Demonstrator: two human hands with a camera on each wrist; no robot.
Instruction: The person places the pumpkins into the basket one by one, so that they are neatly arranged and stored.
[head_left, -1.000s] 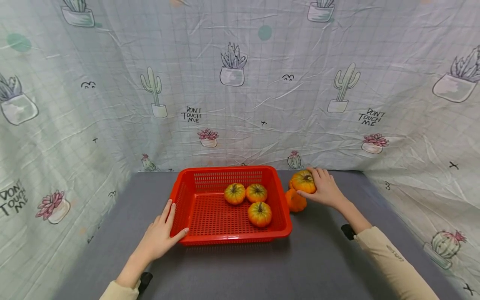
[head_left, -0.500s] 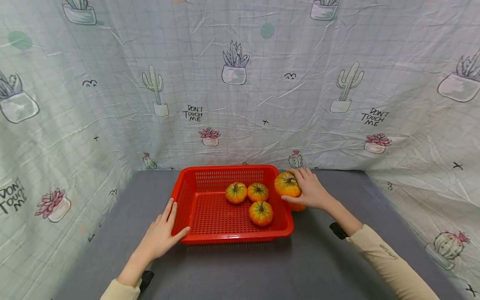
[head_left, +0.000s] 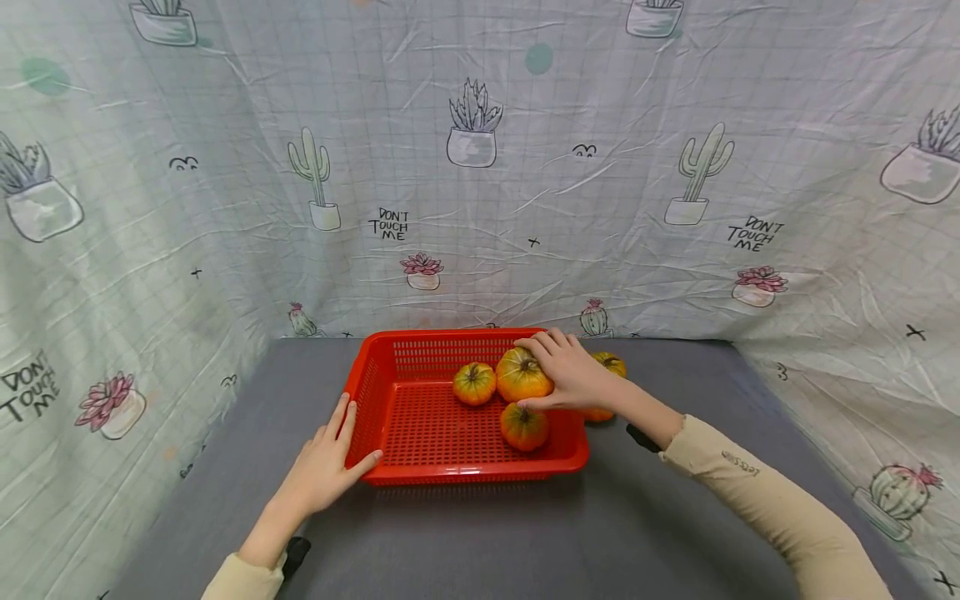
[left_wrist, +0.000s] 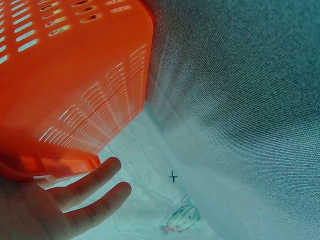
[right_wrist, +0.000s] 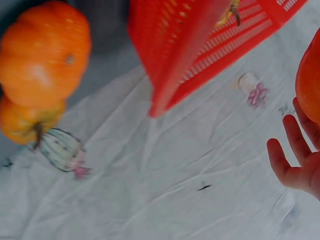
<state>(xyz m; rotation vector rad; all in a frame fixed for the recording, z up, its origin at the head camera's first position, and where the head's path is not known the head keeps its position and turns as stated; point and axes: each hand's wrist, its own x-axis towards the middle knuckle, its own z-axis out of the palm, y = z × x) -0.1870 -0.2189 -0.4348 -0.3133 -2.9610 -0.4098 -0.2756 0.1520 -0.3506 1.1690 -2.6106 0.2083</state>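
Note:
A red plastic basket (head_left: 465,477) with slotted walls stands on the grey table. My left hand (head_left: 318,471) rests at its left front corner, fingers straight along the rim and thumb over the front edge. In the left wrist view two fingers (left_wrist: 100,210) extend past the basket's rim. My right hand (head_left: 573,371) grips a small orange-and-green pumpkin (head_left: 520,377) above the basket's right part. Inside lie a pumpkin (head_left: 474,384) near the middle and another pumpkin (head_left: 523,429) closer to the front. A third one there is hidden behind the held pumpkin.
Just outside the basket's right wall sit two more pumpkins: a greenish-yellow pumpkin (right_wrist: 30,120) and an orange pumpkin (right_wrist: 45,55), partly covered by the right forearm in the head view. A cactus-printed cloth (head_left: 480,208) hangs behind the table and at both sides.
My right hand has carried the pumpkin leftward from the spot right of the basket, across the right rim, to over the inside. My left hand has stayed at the corner.

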